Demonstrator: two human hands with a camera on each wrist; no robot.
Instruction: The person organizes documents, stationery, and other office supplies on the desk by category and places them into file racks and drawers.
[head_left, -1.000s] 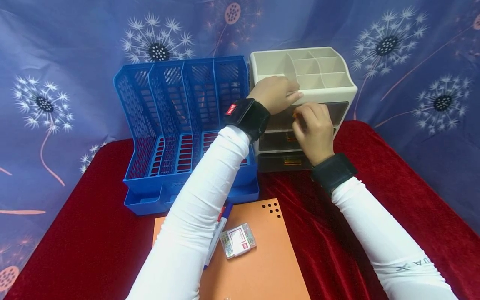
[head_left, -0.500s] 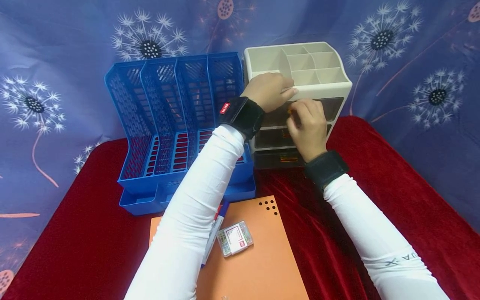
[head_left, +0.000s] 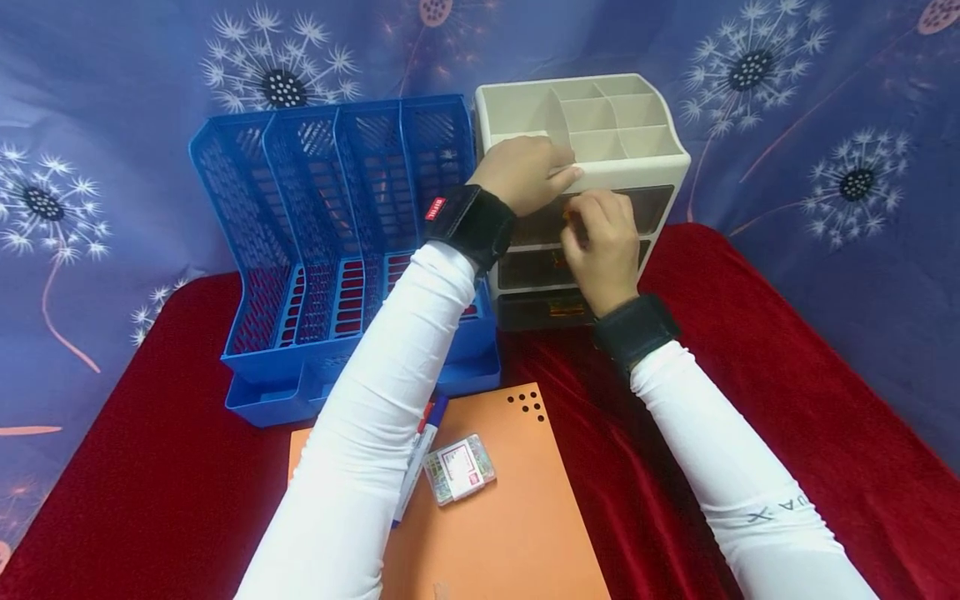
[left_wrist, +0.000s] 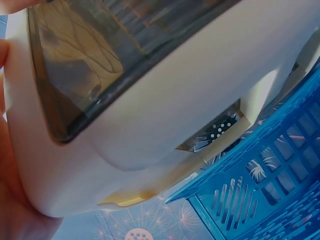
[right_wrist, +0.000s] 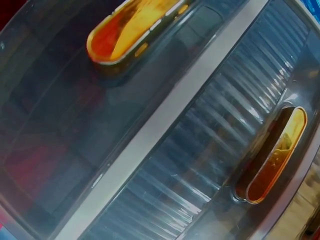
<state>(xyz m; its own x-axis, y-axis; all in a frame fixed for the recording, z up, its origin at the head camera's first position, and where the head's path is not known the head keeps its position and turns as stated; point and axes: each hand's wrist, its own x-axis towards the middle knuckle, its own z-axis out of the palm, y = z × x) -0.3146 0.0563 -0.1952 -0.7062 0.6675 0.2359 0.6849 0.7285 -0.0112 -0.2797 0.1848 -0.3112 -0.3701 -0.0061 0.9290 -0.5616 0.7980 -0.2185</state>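
Observation:
A cream desk organizer (head_left: 637,169) stands at the back, with divided compartments on top and dark see-through drawers below. My left hand (head_left: 525,171) grips its top front rim; in the left wrist view that hand's edge (left_wrist: 17,185) lies along the cream body. Just below, my right hand (head_left: 603,250) pinches the small gold handle (head_left: 567,214) of the top drawer (head_left: 651,207), which sits flush in the front. Two gold-handled drawer fronts fill the right wrist view, one handle (right_wrist: 137,32) at the top and another (right_wrist: 276,155) at the right.
A blue mesh file rack (head_left: 360,346) stands left of the organizer. Nearer lies an orange sheet (head_left: 517,533) bearing a small labelled clear box (head_left: 459,471) and a blue-capped marker (head_left: 416,462), partly behind my left sleeve. Red velvet cloth (head_left: 165,467) covers the table.
The whole head view has slid, so everything appears farther left and slightly higher. Both hands keep their places on the organizer, and the top drawer still looks closed.

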